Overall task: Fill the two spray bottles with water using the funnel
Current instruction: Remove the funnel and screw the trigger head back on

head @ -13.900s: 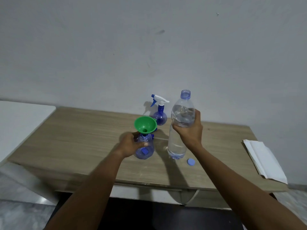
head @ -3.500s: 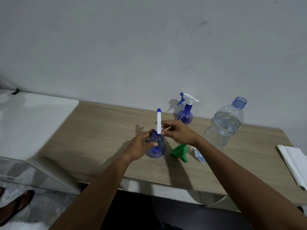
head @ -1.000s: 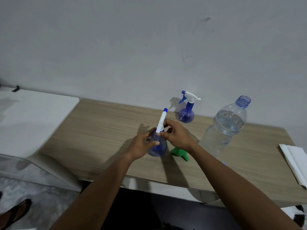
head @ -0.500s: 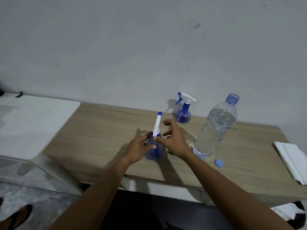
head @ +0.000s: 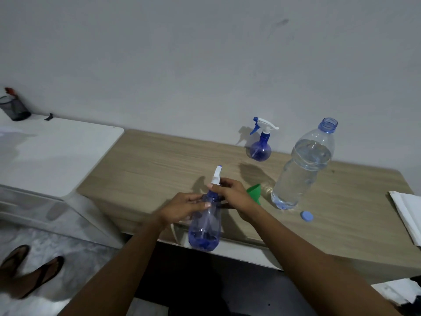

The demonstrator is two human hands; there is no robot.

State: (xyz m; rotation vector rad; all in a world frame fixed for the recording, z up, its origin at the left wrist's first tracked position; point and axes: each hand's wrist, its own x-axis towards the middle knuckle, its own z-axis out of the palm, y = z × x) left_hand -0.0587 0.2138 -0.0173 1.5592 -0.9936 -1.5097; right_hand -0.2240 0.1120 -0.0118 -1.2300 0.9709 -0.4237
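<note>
A blue spray bottle with a little water in its base is lifted off the wooden table, near its front edge. My left hand grips its upper body. My right hand pinches the white spray head at the neck. The green funnel lies on its side just right of my right hand. A second blue spray bottle with its trigger head on stands at the back by the wall. The large clear water bottle, uncapped and mostly full, stands to the right.
A blue cap lies in front of the water bottle. White folded paper sits at the table's right edge. A white cabinet with a dark mesh cup adjoins on the left. Sandalled feet stand on the floor.
The spray bottle has come up off the table and towards me, held in both hands. My view has tilted down and left.
</note>
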